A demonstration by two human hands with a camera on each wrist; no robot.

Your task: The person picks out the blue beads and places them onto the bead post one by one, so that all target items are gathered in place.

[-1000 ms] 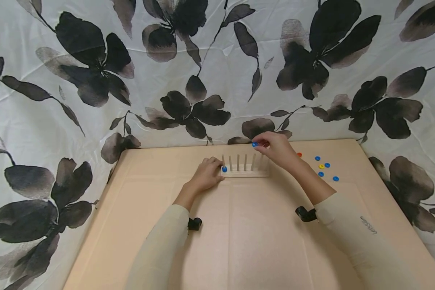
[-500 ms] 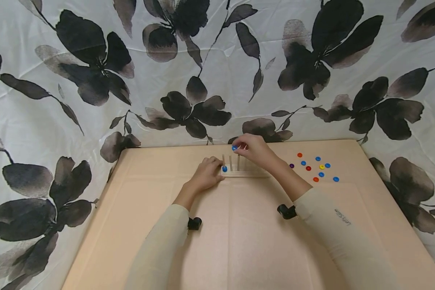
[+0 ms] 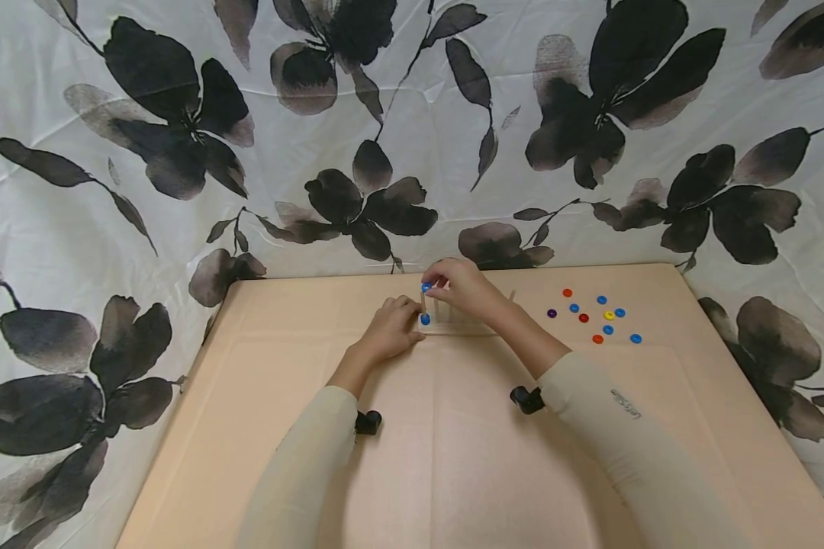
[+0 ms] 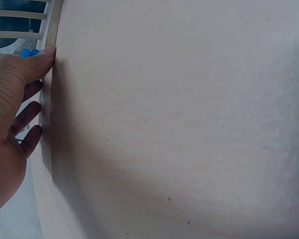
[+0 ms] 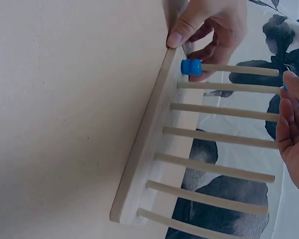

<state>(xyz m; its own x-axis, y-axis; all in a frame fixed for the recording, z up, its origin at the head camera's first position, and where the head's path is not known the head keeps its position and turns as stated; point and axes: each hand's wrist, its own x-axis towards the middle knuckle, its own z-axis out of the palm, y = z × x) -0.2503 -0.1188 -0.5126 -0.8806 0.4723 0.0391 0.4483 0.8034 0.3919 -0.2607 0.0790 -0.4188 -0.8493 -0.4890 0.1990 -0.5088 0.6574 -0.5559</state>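
Note:
A wooden peg rack [image 5: 152, 134] with several upright pegs stands near the back edge of the table. Blue beads [image 5: 191, 67] sit at the bottom of its leftmost peg. My left hand [image 3: 390, 329] grips the rack's left end, thumb on the front face and fingers behind. Between thumb and fingertips, my right hand [image 3: 463, 288] pinches another blue bead [image 3: 426, 287] at the top of the leftmost peg. Whether the peg has entered the bead's hole I cannot tell. In the right wrist view that bead is mostly hidden by the fingers.
Several loose beads lie right of the rack on the table [image 3: 302, 457], among them a yellow bead [image 3: 609, 316], a purple bead [image 3: 552, 313] and a red bead [image 3: 584, 318]. A flowered cloth [image 3: 412, 91] hangs directly behind the table's back edge.
My right hand has carried the blue bead leftward over the rack to the leftmost peg, lowering slightly at the end. The left hand has stayed in place on the rack.

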